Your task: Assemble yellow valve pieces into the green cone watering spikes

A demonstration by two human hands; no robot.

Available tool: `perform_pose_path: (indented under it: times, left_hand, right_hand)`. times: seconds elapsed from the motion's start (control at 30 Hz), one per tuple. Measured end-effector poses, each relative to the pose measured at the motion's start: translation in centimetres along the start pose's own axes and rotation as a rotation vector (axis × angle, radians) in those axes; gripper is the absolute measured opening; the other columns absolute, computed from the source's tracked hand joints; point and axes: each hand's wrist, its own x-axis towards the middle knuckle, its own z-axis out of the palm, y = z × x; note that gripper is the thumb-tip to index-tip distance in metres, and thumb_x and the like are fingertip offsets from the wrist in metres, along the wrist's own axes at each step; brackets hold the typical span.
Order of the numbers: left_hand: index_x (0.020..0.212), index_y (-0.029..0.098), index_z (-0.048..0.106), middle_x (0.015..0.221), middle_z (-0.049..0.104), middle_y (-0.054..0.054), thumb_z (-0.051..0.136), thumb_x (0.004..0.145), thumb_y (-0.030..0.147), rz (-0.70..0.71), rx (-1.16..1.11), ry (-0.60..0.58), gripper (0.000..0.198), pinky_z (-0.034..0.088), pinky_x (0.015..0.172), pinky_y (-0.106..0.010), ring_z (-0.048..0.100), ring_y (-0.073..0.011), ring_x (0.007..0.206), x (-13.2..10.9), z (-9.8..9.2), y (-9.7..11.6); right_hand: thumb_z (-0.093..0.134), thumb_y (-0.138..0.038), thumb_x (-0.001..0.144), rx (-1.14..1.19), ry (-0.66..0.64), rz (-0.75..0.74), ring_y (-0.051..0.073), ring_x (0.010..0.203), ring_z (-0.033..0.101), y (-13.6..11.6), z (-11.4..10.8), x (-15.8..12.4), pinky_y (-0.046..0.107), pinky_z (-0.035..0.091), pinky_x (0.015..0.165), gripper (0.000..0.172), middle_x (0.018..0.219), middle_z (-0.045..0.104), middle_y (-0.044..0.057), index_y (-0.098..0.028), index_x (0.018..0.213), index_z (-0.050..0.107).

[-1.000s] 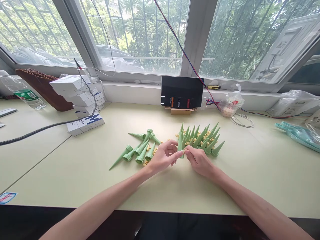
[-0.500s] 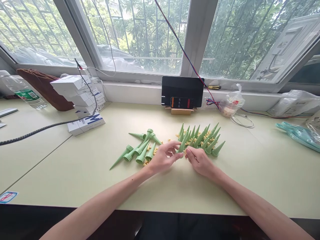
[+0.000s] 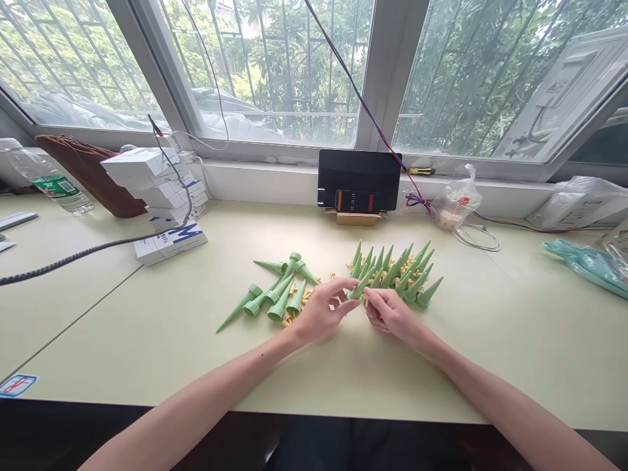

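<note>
Steady the tilted green spike (image 3: 362,286), pinched by the left hand's (image 3: 321,311) fingers before the upright spikes (image 3: 417,286); align the yellow fitting (image 3: 366,301), pinched by the right hand's (image 3: 393,311) fingers, squarely with its base.

Bright daylight through windows (image 3: 269,72); soft shadows on desk (image 3: 520,333); wide-angle edge stretch.

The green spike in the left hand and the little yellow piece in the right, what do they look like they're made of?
Green spike: probably molded plastic with a smooth satin finish, judging by its even color and the ribbed collars on the similar loose spikes.
Yellow piece: perhaps plastic too, since it looks opaque; it's too small to judge its finish.
</note>
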Motion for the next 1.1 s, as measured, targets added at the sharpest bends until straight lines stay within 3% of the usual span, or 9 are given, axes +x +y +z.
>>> perform_pose_path:
  times: [0.1, 0.3, 0.47, 0.6, 0.73, 1.1]
  left_hand:
    - [0.112, 0.021, 0.065, 0.102, 0.067, -0.005, 0.063, 0.089, 0.035, 0.005, 0.037, -0.012, 0.027, 0.054, 0.066, -0.027, 0.059, -0.0130, 0.073, -0.1, 0.0, 0.1]
    - [0.112, 0.018, 0.063, 0.100, 0.065, -0.007, 0.065, 0.087, 0.039, -0.039, 0.002, -0.028, 0.032, 0.053, 0.063, -0.027, 0.061, -0.0132, 0.070, -0.2, 0.2, 0.4]
    - [0.106, 0.018, 0.059, 0.082, 0.063, -0.003, 0.067, 0.085, 0.043, -0.111, -0.139, -0.025, 0.034, 0.050, 0.055, -0.023, 0.061, -0.0134, 0.066, -0.2, 0.2, 0.8]
    - [0.101, 0.017, 0.058, 0.069, 0.058, 0.002, 0.068, 0.083, 0.047, -0.191, -0.258, -0.038, 0.036, 0.044, 0.046, -0.022, 0.053, -0.0096, 0.051, 0.0, -0.1, 0.9]
    - [0.097, 0.015, 0.059, 0.065, 0.057, 0.002, 0.069, 0.083, 0.047, -0.213, -0.316, -0.030, 0.036, 0.043, 0.046, -0.023, 0.052, -0.0096, 0.049, 0.2, -0.3, 1.1]
    - [0.096, 0.017, 0.056, 0.065, 0.054, 0.004, 0.070, 0.083, 0.046, -0.153, -0.273, -0.054, 0.034, 0.040, 0.044, -0.022, 0.051, -0.0091, 0.049, 0.1, -0.2, 0.8]
  right_hand:
    - [0.043, -0.055, 0.097, -0.019, 0.016, -0.007, 0.007, 0.038, 0.020, -0.2, 0.0, 0.0, 0.023, 0.021, 0.037, 0.050, 0.043, 0.030, -0.008, -0.021, 0.060, 0.039]
    - [0.040, -0.052, 0.100, -0.278, 0.131, -0.159, 0.010, 0.044, 0.031, 0.1, -0.2, 0.1, 0.025, 0.030, 0.044, 0.050, 0.048, 0.036, -0.005, -0.019, 0.063, 0.045]
    - [0.041, -0.046, 0.101, -0.451, 0.228, -0.284, 0.010, 0.045, 0.033, 0.4, -0.2, 0.2, 0.025, 0.028, 0.046, 0.047, 0.050, 0.038, -0.004, -0.021, 0.061, 0.038]
    - [0.040, -0.042, 0.102, -0.514, 0.207, -0.331, 0.011, 0.048, 0.039, 0.2, -0.3, 0.0, 0.025, 0.032, 0.049, 0.041, 0.055, 0.045, -0.003, -0.019, 0.069, 0.048]
    - [0.045, -0.043, 0.100, -0.615, 0.217, -0.379, 0.012, 0.052, 0.042, 0.1, -0.4, 0.0, 0.025, 0.034, 0.051, 0.033, 0.061, 0.050, -0.002, -0.018, 0.084, 0.058]
    - [0.038, -0.037, 0.103, -0.750, 0.218, -0.471, 0.013, 0.054, 0.037, 0.6, -0.6, -0.2, 0.027, 0.031, 0.053, 0.037, 0.061, 0.044, -0.002, -0.020, 0.072, 0.050]
